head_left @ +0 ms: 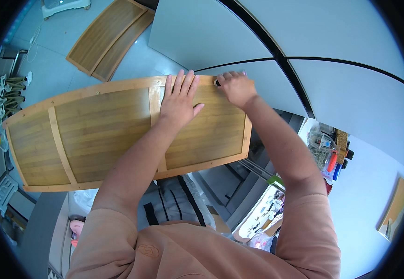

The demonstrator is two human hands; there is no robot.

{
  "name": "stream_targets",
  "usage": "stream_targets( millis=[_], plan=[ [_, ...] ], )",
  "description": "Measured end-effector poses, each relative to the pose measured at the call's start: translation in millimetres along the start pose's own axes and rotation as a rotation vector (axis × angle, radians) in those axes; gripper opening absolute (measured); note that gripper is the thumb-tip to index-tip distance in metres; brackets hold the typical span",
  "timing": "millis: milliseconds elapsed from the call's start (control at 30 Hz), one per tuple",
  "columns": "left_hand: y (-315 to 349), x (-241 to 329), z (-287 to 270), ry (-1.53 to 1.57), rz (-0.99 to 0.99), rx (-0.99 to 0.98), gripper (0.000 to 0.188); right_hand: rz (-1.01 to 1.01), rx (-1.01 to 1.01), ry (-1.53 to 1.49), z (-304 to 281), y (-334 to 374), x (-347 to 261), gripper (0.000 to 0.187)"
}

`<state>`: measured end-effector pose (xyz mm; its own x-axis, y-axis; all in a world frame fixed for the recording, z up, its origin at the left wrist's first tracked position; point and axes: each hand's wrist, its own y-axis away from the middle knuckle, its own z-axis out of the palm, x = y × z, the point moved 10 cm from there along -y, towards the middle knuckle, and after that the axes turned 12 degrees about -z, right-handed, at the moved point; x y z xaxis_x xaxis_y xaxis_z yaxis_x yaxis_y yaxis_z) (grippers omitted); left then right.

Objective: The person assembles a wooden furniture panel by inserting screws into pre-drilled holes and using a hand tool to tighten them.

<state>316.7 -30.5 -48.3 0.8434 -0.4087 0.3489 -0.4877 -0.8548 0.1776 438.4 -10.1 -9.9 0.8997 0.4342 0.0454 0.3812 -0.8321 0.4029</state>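
Observation:
A long wooden panel (109,135), framed with pale strips and crossed by battens, lies across in front of me. My left hand (180,100) lies flat on its far part, over the right-hand batten, fingers spread and fingertips at the far frame strip. Near the panel's far right corner, my right hand (236,88) is closed, its fingers curled downward. A small dark round piece (217,83) with a pale edge shows beside those fingers. What the fingers hold is mostly hidden by the hand. Small fittings dot the far frame strip.
Another wooden piece (109,37) lies on the tiled floor beyond. White cabinet doors (216,35) stand far right. Below the panel are a grey bag (174,202) and an open drawer (262,214) of small items. Right of my arm sits a clear container (320,144).

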Motion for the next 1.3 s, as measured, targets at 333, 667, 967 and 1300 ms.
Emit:
stream_targets(
  millis=[333, 667, 967, 1300],
  plan=[
    [-1, -5, 6, -0.036, -0.021, -0.075, 0.085, 0.865, -0.013, -0.838, 39, 21, 0, 0.046],
    [0, -4, 3, -0.017, -0.002, 0.014, 0.085, -0.067, 0.038, 0.023, -5, -4, -22, 0.025],
    [0, -5, 6, -0.068, -0.028, -0.070, 0.085, 0.980, -0.067, -1.028, 34, 23, -8, 0.044],
    [-1, -4, 3, -0.036, -0.018, -0.042, 0.084, -0.256, 0.156, 0.246, -16, -5, -23, 0.015]
  ],
)
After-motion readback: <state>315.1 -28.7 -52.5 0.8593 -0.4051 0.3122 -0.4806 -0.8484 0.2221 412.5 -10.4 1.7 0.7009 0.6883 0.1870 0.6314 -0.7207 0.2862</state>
